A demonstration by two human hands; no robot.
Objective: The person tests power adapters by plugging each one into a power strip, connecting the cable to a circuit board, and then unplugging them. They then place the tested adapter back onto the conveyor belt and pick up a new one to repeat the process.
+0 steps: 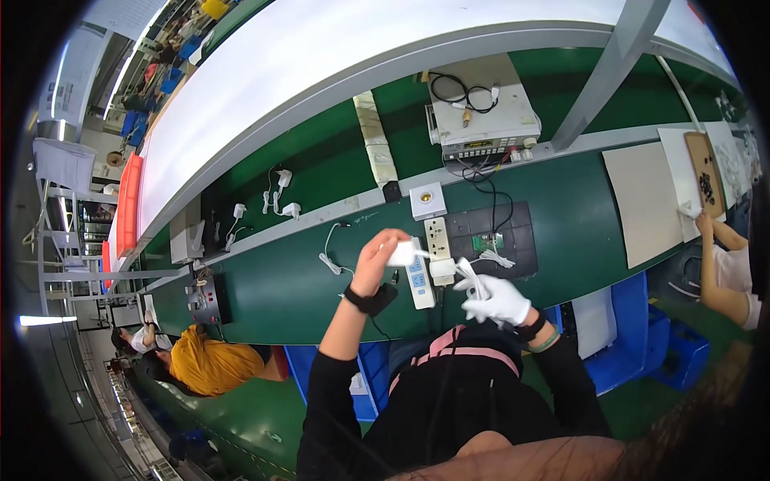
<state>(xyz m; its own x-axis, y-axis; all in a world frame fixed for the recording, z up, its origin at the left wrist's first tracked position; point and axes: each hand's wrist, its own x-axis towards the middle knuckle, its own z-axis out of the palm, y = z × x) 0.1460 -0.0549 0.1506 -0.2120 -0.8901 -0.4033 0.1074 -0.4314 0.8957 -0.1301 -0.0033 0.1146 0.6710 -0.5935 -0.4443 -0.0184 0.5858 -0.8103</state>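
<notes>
My bare left hand (pixel 371 263), a black band round its wrist, is closed on a white power adapter (pixel 403 253) above the power strips. My right hand (pixel 499 305) wears a white glove and grips a bundled white cable (pixel 470 280). Under the adapter lies a white power strip with blue sockets (pixel 421 290). Beside it is a beige power strip (pixel 435 232), with a white block (pixel 442 271) at its near end. Just right of these, a green circuit board (pixel 487 242) rests on a black mat (pixel 513 220), next to a coiled white cable (pixel 499 258).
Behind the strips stands a white box with a round socket (pixel 427 200). A bench instrument (pixel 485 120) carries black leads. White adapters (pixel 290 210) and a cable (pixel 327 258) lie to the left. Blue bins (pixel 618 345) sit below the bench edge. Co-workers sit at both sides.
</notes>
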